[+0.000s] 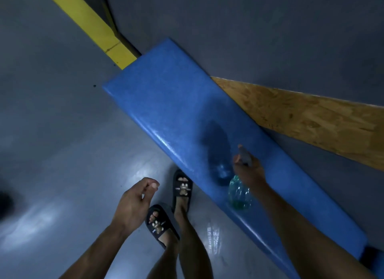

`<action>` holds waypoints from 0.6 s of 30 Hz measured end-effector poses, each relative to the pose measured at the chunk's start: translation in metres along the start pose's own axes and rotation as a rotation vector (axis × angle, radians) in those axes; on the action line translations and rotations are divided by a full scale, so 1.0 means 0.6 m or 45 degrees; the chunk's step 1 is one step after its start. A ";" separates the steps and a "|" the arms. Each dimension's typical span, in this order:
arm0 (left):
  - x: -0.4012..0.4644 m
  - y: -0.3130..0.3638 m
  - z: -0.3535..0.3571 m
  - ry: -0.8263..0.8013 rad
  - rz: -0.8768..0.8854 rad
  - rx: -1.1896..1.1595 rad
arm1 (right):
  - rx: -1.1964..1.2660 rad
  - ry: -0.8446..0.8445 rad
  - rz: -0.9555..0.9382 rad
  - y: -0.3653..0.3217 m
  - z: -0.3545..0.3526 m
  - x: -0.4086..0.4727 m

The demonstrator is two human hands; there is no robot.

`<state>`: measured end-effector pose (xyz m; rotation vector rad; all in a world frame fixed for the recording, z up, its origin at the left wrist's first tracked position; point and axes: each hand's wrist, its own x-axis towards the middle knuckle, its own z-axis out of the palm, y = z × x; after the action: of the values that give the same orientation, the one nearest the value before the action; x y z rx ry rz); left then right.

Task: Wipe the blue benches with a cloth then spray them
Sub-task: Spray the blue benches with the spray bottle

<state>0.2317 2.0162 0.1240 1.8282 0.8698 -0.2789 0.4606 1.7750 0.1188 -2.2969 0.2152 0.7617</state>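
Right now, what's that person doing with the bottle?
A person is standing beside a long blue bench and holding a clear spray bottle over it with the right hand, nozzle aimed along the seat. The left hand hangs loosely curled and holds nothing. No cloth is in view, so this looks like the spraying part. Both feet are in dark sandals on the grey floor.

From where I'm watching it's pretty dim: glossy grey floor (62, 154) with light glare, a grey wall (249, 29), a yellow beam (93, 27) along it, and a chipboard panel (311, 120) leaning there.
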 end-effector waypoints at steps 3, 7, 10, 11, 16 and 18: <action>0.018 0.013 -0.009 -0.008 0.006 0.010 | 0.038 0.081 0.021 -0.038 -0.036 0.051; 0.052 0.034 -0.026 -0.005 0.021 0.026 | -0.030 0.177 0.105 -0.075 -0.026 0.074; 0.074 0.046 -0.035 0.011 0.022 0.016 | -0.211 0.107 -0.152 -0.063 0.012 0.052; 0.080 0.050 -0.037 0.014 0.015 0.007 | -0.293 -0.013 -0.212 -0.061 0.025 0.034; 0.107 0.057 -0.046 0.025 -0.016 0.007 | -0.170 -0.385 -0.246 -0.050 0.100 -0.061; 0.118 0.060 -0.049 0.036 -0.028 0.016 | -0.118 -0.432 -0.197 -0.047 0.126 -0.072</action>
<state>0.3001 2.0659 0.1230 1.8393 0.9095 -0.2738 0.4001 1.8439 0.1156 -2.1957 -0.1540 1.0808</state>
